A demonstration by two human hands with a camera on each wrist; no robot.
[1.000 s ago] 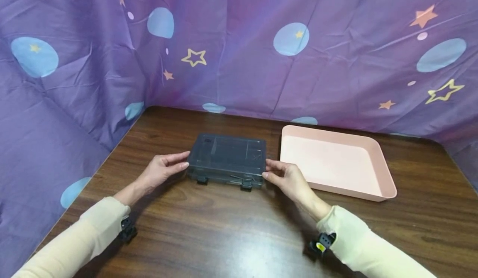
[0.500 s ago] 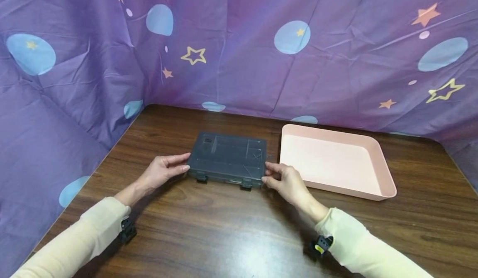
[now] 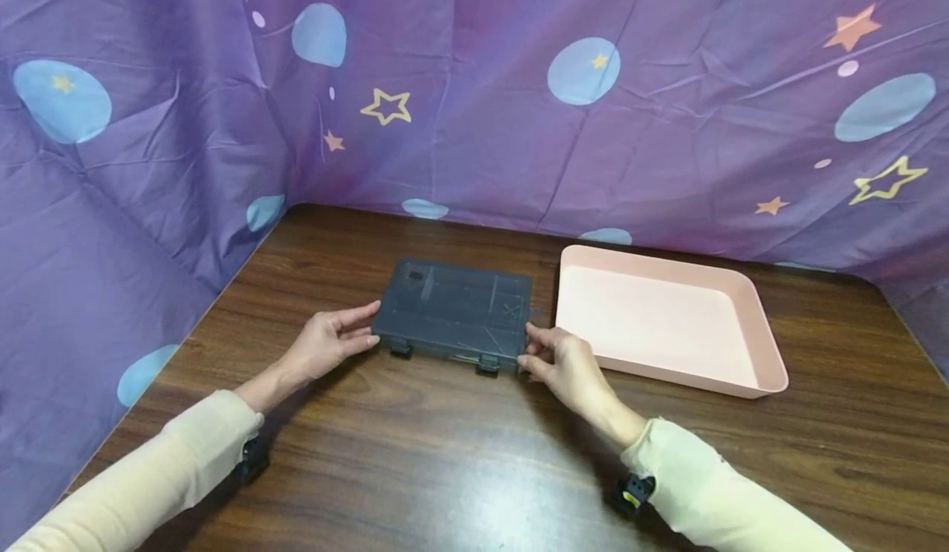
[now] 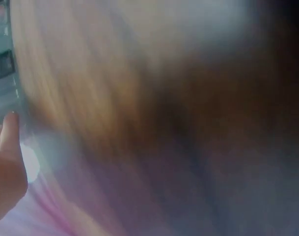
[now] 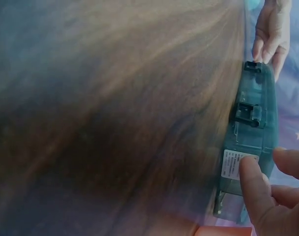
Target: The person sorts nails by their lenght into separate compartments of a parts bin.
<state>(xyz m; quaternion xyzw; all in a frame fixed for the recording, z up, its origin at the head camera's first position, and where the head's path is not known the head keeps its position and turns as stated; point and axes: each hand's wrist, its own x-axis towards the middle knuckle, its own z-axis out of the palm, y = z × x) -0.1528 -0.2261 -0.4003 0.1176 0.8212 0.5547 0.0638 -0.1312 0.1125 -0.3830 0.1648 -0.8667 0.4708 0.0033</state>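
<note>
A dark translucent plastic storage box [image 3: 452, 309] with two front latches [image 3: 487, 364] sits on the wooden table, its lid down. Thin pale pieces show faintly through the front wall. My left hand [image 3: 329, 344] holds the left end between thumb and fingers; in the left wrist view only part of that hand [image 4: 7, 167] and a strip of the box [image 4: 4, 73] appear. At the opposite end, my right hand [image 3: 571, 371] grips the front right corner. The right wrist view has its thumb over a white label [image 5: 231, 163] on the box.
To the right of the box stands a shallow pink tray [image 3: 660, 377], close to my right hand. A purple curtain [image 3: 489, 140] with stars and planets hangs behind and left of the table [image 3: 415, 461]. Dark wrist cameras [image 3: 635, 493] sit at both cuffs.
The box has come down slightly and levelled out, its front wall showing less than before. Both hands have stayed at its ends; the tray has not moved.
</note>
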